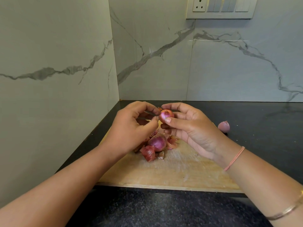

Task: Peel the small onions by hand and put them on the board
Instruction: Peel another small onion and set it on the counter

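Grips a small onion (pixel 166 115) in the right hand (pixel 193 128), thumb pressed on its near face and fingertips curled over its top, up in the air above the far end of the board (pixel 172 171). Pinches at the bulb's left side with the left hand (pixel 131 126): thumb and forefinger tips against it beside a loose flap of skin, the other fingers curled in. Pink and glossy where the flesh shows, with a darker reddish cap on top.

On the board, below the hands: a second onion (pixel 157 142), purple and shiny, lying among dry reddish skins (pixel 148 153), which touch it on the near side and to its right. Pale wood, scuffed and marked with cuts, bare towards the near edge.

Off the board to the right, near its far corner: a third onion (pixel 223 126), pale pink, alone on the worktop (pixel 262 128). Black polished stone, speckled along the near side.

Behind and to the left: walls of light marble-look tile (pixel 57 63) with grey veins, meeting in a corner. High on the back wall, a cream switch plate (pixel 221 7) with a three-pin socket and a row of rockers.

On the right wrist, a thin pink thread band (pixel 234 158); further up the forearm, a slim metal bangle (pixel 288 208).
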{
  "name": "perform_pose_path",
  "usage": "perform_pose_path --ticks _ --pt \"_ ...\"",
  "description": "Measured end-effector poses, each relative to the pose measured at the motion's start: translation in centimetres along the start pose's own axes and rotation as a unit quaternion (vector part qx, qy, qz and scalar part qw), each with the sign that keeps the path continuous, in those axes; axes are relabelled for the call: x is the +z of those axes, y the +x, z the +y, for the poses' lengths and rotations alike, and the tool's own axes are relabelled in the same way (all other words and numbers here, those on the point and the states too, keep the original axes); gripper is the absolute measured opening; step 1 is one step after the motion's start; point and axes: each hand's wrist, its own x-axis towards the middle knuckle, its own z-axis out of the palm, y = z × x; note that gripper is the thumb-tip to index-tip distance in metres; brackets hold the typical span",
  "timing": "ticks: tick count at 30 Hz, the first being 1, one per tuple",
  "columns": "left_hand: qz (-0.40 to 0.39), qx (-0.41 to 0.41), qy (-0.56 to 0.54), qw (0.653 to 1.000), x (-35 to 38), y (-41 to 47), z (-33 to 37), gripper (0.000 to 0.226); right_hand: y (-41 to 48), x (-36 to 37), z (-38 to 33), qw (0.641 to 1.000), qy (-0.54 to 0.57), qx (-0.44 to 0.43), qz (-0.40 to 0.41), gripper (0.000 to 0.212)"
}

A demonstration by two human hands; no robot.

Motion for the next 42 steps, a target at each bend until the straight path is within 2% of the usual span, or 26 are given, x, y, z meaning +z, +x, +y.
perform_pose_path --ticks 5,11,18,24,42 --pt "-0.034 0.059 0.014 0.998 -0.1 0.1 -0.6 0.02 0.1 0.0 0.0 0.999 0.038 0.009 0.001 0.026" --pt "-0.044 0.124 0.054 0.99 -0.4 0.4 -1.1 0.016 0.0 0.0 -0.3 1.0 0.023 0.01 -0.015 0.018" --pt "-0.054 0.15 0.074 0.984 -0.4 0.5 -1.5 0.007 0.0 -0.1 -0.3 1.0 0.008 0.006 -0.017 0.018" --pt "-0.057 0.169 0.066 0.982 -0.5 0.5 -1.5 0.02 -0.1 -0.1 -0.4 1.0 -0.005 0.001 -0.02 0.022" --pt "-0.038 0.187 0.077 0.979 -0.4 0.3 -1.3 0.019 -0.2 -0.1 -0.7 1.0 0.004 0.003 -0.019 0.019"
